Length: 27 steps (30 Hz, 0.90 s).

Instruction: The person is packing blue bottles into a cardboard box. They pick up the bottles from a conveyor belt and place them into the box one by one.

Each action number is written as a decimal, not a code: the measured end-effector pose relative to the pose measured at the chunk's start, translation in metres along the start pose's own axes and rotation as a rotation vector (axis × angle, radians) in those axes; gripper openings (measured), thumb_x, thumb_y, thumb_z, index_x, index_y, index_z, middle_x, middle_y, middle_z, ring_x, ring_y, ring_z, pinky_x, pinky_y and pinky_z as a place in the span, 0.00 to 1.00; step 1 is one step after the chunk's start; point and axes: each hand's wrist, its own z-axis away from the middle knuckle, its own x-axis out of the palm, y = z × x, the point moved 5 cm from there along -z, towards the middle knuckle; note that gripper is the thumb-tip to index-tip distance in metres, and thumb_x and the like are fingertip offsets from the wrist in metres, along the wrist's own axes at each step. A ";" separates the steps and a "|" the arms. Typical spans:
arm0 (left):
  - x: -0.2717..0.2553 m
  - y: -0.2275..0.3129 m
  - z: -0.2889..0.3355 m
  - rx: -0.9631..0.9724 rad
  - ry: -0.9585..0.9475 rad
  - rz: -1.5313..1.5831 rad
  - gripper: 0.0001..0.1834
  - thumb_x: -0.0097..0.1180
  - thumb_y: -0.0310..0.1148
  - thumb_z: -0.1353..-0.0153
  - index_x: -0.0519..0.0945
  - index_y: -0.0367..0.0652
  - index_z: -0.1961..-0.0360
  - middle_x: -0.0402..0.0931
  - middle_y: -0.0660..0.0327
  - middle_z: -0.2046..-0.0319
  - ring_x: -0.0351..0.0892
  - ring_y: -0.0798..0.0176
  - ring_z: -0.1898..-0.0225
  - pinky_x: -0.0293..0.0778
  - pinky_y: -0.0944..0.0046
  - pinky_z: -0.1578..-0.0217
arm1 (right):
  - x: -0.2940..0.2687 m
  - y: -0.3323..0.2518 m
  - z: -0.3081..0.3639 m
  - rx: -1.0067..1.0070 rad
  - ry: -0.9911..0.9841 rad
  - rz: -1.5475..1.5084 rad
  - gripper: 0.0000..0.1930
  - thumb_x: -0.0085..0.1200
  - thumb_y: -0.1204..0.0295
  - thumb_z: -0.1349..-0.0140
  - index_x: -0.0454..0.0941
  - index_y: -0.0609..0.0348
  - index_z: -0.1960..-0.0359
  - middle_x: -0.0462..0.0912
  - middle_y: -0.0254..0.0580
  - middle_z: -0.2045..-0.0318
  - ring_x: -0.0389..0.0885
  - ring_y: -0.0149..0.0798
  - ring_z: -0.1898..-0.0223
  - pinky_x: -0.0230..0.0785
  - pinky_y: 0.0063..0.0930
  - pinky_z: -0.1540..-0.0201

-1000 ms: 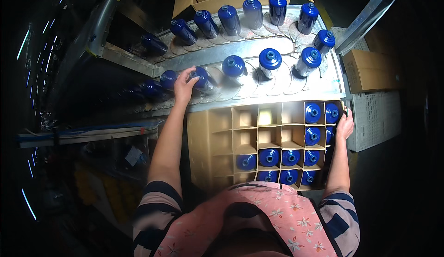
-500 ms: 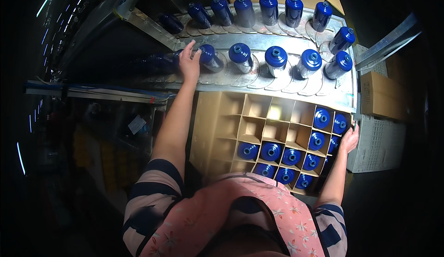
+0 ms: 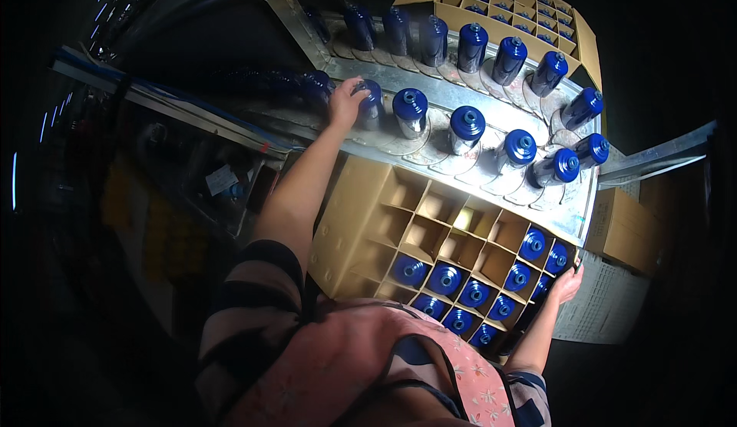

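Note:
My left hand (image 3: 345, 106) reaches over the conveyor, its thumb and fingers closed at the shoulder of a blue bottle (image 3: 371, 110) that stands upright on the belt. My right hand (image 3: 566, 286) grips the right edge of an open cardboard carton (image 3: 349, 210) in front of me. Cardboard dividers split the carton into cells. Blue bottles (image 3: 476, 294) fill the cells on the right and the near side, necks up, while several far and left cells hold none. Farther along the near lane stand more blue bottles, one (image 3: 467, 126) above the carton's far edge.
Another row of blue bottles (image 3: 471, 47) stands on the conveyor's far lane (image 3: 491, 89). Beyond it is a second divided carton (image 3: 585, 51) with bottles. A closed cardboard box (image 3: 626, 223) and a pale plastic crate (image 3: 603, 304) sit at right. Metal rails (image 3: 652, 158) flank the belt.
My left hand's spread fingers have come together on the bottle. The view has tilted, so the whole scene appears turned clockwise. My right hand keeps its place on the carton edge.

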 end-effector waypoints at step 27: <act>-0.079 0.084 0.483 -0.220 -0.094 -0.313 0.29 0.57 0.39 0.40 0.69 0.49 0.37 0.71 0.51 0.42 0.68 0.48 0.41 0.65 0.55 0.42 | -0.024 0.095 -0.004 -0.022 -0.150 -0.158 0.23 0.39 0.51 0.31 0.75 0.45 0.43 0.81 0.48 0.51 0.79 0.54 0.52 0.69 0.44 0.53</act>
